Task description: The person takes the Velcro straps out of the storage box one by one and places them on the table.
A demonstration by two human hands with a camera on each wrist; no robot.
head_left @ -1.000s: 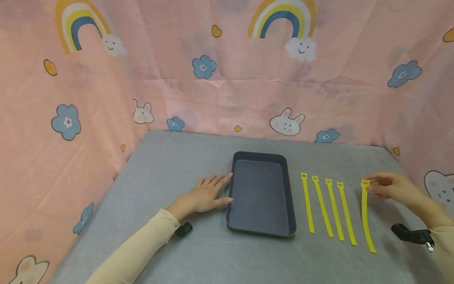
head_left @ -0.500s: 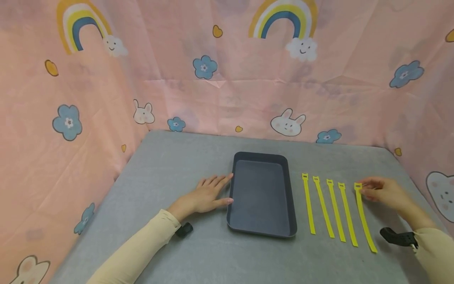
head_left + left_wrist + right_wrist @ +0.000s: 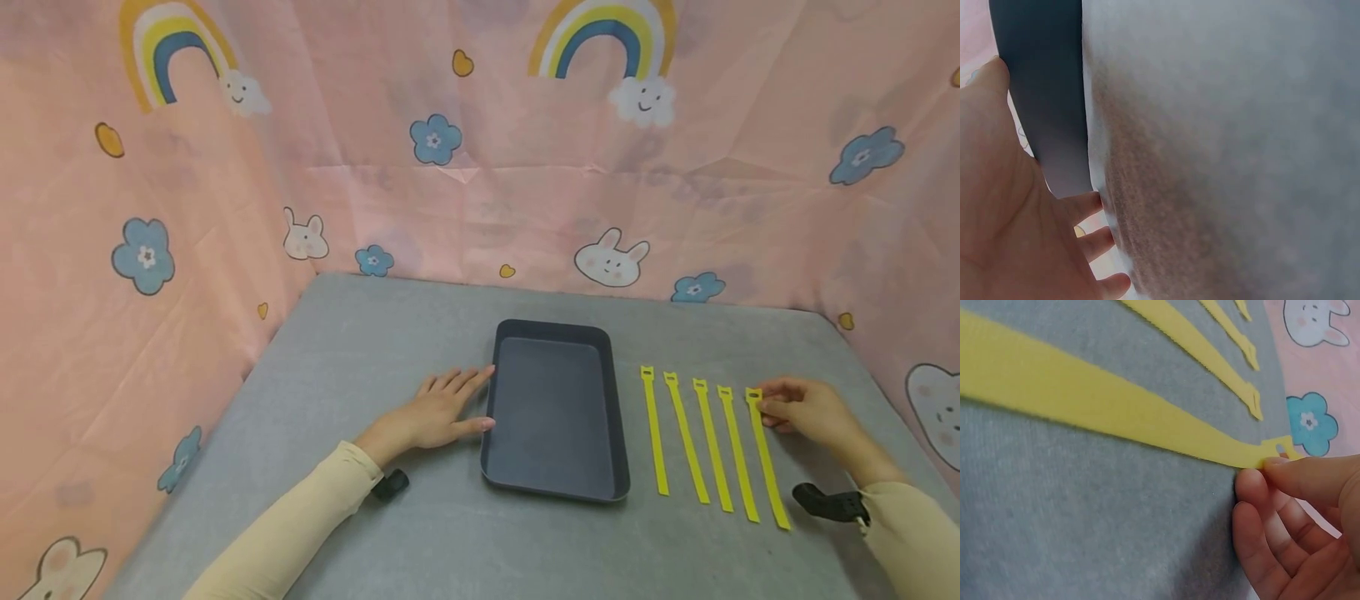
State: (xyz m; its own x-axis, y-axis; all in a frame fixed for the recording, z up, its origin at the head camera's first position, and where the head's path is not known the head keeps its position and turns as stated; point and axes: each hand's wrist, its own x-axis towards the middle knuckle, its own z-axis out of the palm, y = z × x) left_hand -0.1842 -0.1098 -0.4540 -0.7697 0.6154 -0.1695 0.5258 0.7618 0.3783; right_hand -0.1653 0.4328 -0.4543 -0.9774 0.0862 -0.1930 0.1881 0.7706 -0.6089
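My right hand (image 3: 810, 412) pinches the rightmost yellow hook-and-loop cable tie (image 3: 765, 467) just below its slotted head. In the right wrist view, thumb and index finger hold that cable tie (image 3: 1147, 415) at its edge, and its strap stretches away close over the table. Several more yellow cable ties (image 3: 712, 446) lie side by side to its left, slotted heads toward the back. My left hand (image 3: 431, 417) lies with straight, spread fingers against the left side of a dark grey rectangular tray (image 3: 555, 417). In the left wrist view the fingertips stand at the tray's wall (image 3: 1047, 94).
A grey table (image 3: 390, 333) bears everything. Pink cartoon-print fabric (image 3: 495, 217) hangs around its back and sides. Black wrist-worn mounts (image 3: 825, 504) sit near both cuffs, the right one close to the held tie's lower end.
My right hand has moved left and slightly toward me with the cable tie, bringing it nearer the row and straighter. The left hand and the tray have stayed in place.
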